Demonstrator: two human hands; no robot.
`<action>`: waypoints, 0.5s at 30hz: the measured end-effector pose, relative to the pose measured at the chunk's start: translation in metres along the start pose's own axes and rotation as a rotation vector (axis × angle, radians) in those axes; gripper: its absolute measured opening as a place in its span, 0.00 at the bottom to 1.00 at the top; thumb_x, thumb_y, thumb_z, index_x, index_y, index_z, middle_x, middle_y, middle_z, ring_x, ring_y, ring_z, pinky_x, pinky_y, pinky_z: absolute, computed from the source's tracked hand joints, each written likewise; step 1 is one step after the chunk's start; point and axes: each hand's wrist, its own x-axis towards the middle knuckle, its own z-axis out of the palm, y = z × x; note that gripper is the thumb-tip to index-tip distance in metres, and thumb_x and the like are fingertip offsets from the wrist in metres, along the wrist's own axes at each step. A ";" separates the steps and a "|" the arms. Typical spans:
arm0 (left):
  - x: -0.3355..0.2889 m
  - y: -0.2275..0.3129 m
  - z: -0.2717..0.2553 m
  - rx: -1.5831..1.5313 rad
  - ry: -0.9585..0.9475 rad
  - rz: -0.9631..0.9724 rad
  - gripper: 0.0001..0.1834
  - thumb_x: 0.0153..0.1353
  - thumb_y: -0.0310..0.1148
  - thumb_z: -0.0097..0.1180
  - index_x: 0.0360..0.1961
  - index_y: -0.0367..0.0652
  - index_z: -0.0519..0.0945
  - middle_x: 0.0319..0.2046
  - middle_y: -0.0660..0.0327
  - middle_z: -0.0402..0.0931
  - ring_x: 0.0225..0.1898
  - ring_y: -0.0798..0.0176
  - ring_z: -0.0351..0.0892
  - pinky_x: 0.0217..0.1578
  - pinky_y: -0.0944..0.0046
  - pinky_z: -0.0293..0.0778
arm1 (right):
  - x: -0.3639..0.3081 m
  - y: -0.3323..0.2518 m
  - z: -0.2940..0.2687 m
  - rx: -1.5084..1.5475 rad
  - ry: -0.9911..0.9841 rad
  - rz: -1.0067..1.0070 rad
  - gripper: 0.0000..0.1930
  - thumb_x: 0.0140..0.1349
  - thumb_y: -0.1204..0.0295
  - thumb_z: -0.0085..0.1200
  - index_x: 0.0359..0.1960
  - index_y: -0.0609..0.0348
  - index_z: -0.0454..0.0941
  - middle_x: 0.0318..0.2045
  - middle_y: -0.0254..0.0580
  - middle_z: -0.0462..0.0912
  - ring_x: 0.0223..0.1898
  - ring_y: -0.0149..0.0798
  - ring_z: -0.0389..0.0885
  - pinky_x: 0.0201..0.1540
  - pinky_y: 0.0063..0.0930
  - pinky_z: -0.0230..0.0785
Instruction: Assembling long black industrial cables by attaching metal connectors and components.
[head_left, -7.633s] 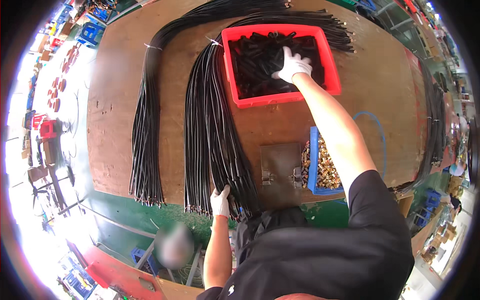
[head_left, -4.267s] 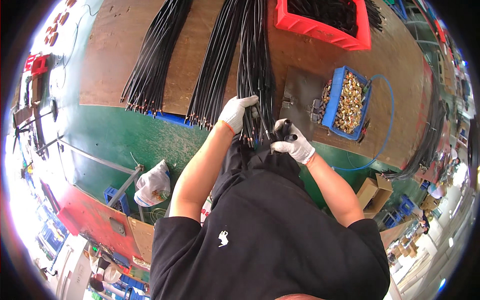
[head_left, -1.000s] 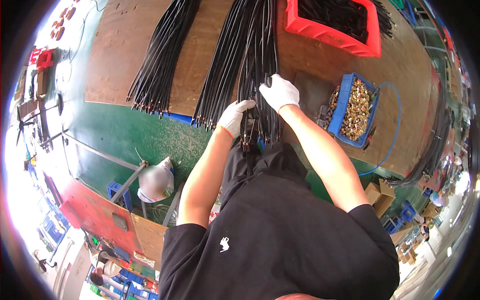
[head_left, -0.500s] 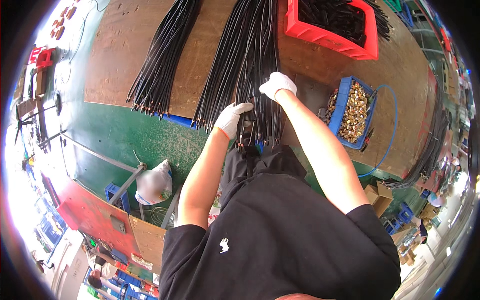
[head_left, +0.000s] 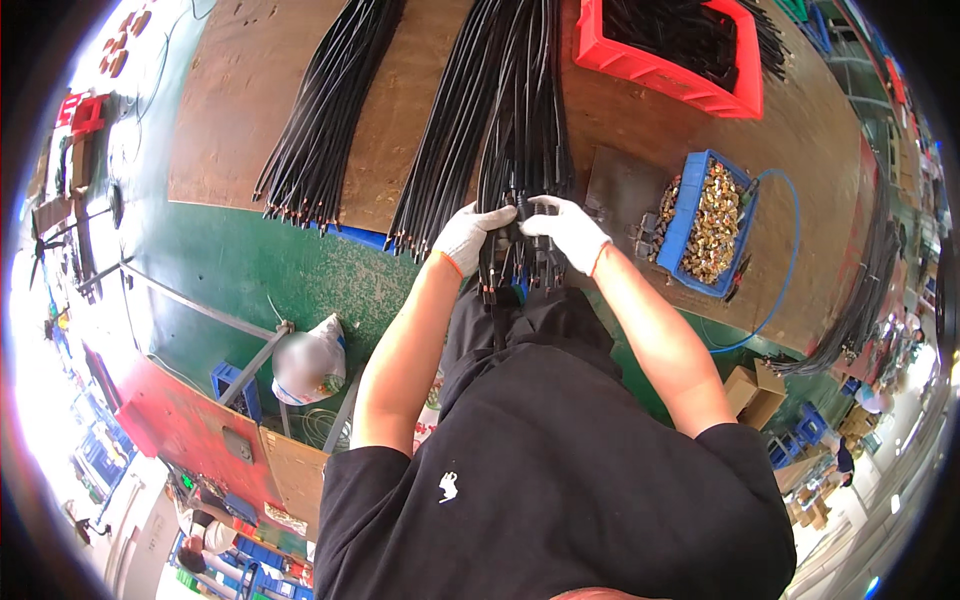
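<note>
A thick bundle of black cables (head_left: 525, 110) runs down the table toward me, its stripped ends hanging over the near edge by my lap. My left hand (head_left: 466, 238), in a white glove, is closed on a black cable at the left of this bundle, thumb laid across it. Close beside it, my right hand (head_left: 572, 234), gloved too, has curled fingers and thumb on a cable in the same bundle. The fingertips of both hands nearly meet. Dark sleeve-like pieces show on some cables near the hands; their detail is too small to tell.
Two more cable bundles lie to the left, one far left (head_left: 330, 120) and one beside mine (head_left: 445, 130). A red bin (head_left: 670, 86) of black pieces stands at the back right. A blue bin (head_left: 684, 222) holds brass-coloured fittings, with a blue hose (head_left: 794, 240) curving past it.
My right hand has come down toward me along the cables, next to my left hand. The left hand has shifted only slightly.
</note>
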 end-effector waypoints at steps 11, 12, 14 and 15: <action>-0.004 -0.002 0.014 0.065 0.122 0.048 0.06 0.70 0.32 0.66 0.42 0.41 0.83 0.28 0.64 0.80 0.22 0.70 0.77 0.25 0.68 0.78 | 0.008 0.020 0.010 0.184 0.072 0.068 0.17 0.54 0.80 0.71 0.46 0.62 0.82 0.39 0.41 0.87 0.40 0.32 0.86 0.49 0.28 0.78; -0.005 -0.002 0.018 0.097 0.141 0.056 0.07 0.70 0.33 0.66 0.43 0.41 0.83 0.28 0.64 0.81 0.23 0.70 0.77 0.25 0.68 0.79 | 0.006 0.019 0.012 0.201 0.075 0.075 0.17 0.54 0.81 0.71 0.45 0.62 0.81 0.38 0.40 0.87 0.40 0.33 0.86 0.49 0.28 0.78; -0.006 -0.002 0.017 0.130 0.164 0.059 0.08 0.71 0.34 0.65 0.43 0.41 0.84 0.29 0.64 0.81 0.24 0.70 0.78 0.26 0.68 0.79 | 0.004 0.016 0.016 0.221 0.075 0.087 0.16 0.54 0.82 0.70 0.44 0.62 0.81 0.38 0.40 0.87 0.40 0.33 0.87 0.49 0.29 0.78; -0.007 -0.002 0.016 0.125 0.167 0.055 0.09 0.71 0.35 0.64 0.43 0.40 0.84 0.30 0.63 0.82 0.25 0.70 0.79 0.27 0.68 0.79 | 0.004 0.014 0.017 0.229 0.077 0.119 0.16 0.53 0.82 0.70 0.44 0.61 0.81 0.37 0.40 0.86 0.40 0.33 0.86 0.49 0.28 0.78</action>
